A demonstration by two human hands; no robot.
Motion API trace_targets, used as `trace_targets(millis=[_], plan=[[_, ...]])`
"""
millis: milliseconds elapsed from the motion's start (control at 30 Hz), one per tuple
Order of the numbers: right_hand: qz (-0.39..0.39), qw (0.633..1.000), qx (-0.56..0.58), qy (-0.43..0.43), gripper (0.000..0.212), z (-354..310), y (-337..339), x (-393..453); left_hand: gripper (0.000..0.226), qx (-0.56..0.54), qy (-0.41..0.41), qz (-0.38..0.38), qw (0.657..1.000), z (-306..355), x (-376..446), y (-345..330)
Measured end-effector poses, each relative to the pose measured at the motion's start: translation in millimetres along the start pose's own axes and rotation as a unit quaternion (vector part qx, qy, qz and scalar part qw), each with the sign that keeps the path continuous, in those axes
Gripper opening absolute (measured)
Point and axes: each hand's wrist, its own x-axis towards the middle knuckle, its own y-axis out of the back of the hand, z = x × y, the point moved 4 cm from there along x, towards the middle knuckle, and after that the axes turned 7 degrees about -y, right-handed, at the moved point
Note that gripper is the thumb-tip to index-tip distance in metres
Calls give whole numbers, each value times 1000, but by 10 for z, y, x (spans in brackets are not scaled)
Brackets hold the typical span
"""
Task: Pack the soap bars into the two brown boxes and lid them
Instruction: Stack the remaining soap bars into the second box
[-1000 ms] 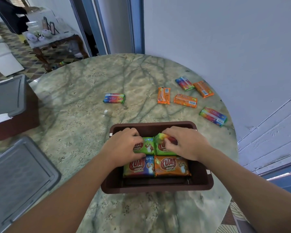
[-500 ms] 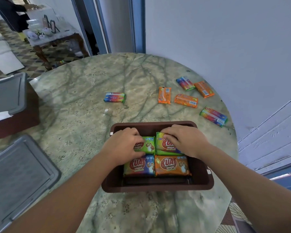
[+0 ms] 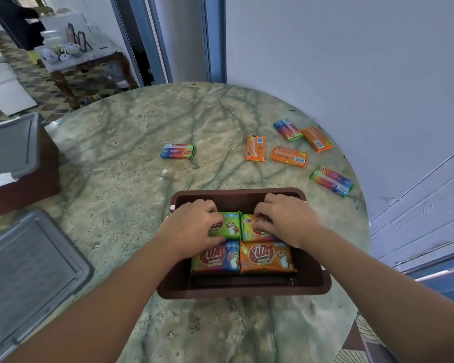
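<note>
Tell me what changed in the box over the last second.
The right hand lowered the tilted rainbow soap bar flat beside the green bar, and its fingers now press on it. The left hand stayed on the green bar. The two front bars, the brown box, and the six loose bars on the table stayed put.

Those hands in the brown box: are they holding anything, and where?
The left hand grips the green soap bar by its left end; the right hand grips the neighbouring bar from on top.
</note>
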Motion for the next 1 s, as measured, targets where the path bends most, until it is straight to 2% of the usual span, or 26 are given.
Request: trace_targets(millis=[100, 267, 367, 433, 533, 600, 700, 867, 1000], plan=[[49, 997, 61, -5, 37, -3, 49, -31, 56, -59, 10, 33, 998, -6, -14, 50], [229, 950, 210, -18, 28, 61, 371, 6, 30, -139, 40, 184, 972, -60, 178, 431], [259, 933, 249, -32, 24, 109, 509, 384, 21, -141, 86, 223, 961, -305, 500, 604], [230, 937, 257, -59, 20, 161, 516, 728, 18, -141, 148, 194, 959, -603, 732, 589], [141, 958, 234, -90, 19, 251, 405, 1170, 22, -136, 223, 86, 962, -1028, 996, 410], [88, 969, 211, -97, 30, 304, 280, 1425, 31, -111, 252, 22, 961, -1263, 1117, 281], [30, 975, 184, -120, 44, 377, 59, 1723, 41, -71, 278, -31, 957, -1593, 1257, 61], [1, 978, 150, -142, 47, 500, -184, 1962, 59, -31, 309, -85, 947, -2090, 1386, -285], [3, 976, 148, -157, 44, 586, -223, 2084, 71, -8, 282, -133, 950, -2248, 1459, -460]])
